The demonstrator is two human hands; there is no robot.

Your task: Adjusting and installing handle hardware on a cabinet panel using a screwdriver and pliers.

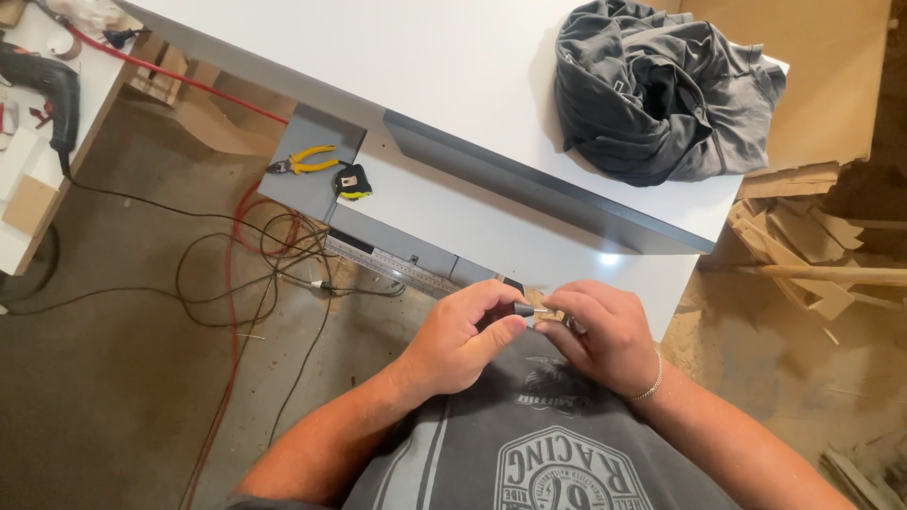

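Observation:
My left hand (460,337) pinches a small dark cylindrical bit holder (522,309) between thumb and forefinger. My right hand (602,331) meets it from the right, its fingertips closed on a thin metal piece (542,313) that joins the holder. Both hands hover just in front of my chest, over the near edge of a white panel (453,57). A bracelet sits on my right wrist.
A crumpled grey shirt (661,90) lies on the white panel. Yellow-handled pliers (304,161) and a tape measure (351,180) rest on a grey board, a metal ruler (397,267) below them. Cables (255,274) trail over the floor, a drill (42,85) left, wood scraps (803,255) right.

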